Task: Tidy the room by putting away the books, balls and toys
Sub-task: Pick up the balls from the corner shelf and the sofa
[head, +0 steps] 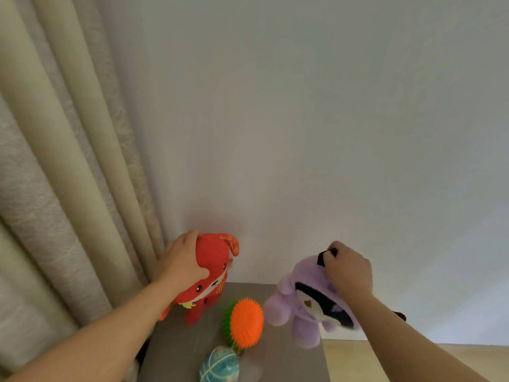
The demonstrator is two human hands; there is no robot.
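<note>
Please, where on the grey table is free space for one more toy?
On the table, bare patches: front left, between the red plush and the blue-green ball; front right, beside that ball, before the purple plush; a back strip between both plushes. Crowded mid-table, around the orange spiky ball.

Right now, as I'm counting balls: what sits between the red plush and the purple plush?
The spiky orange ball, on the grey table; head view.
</note>
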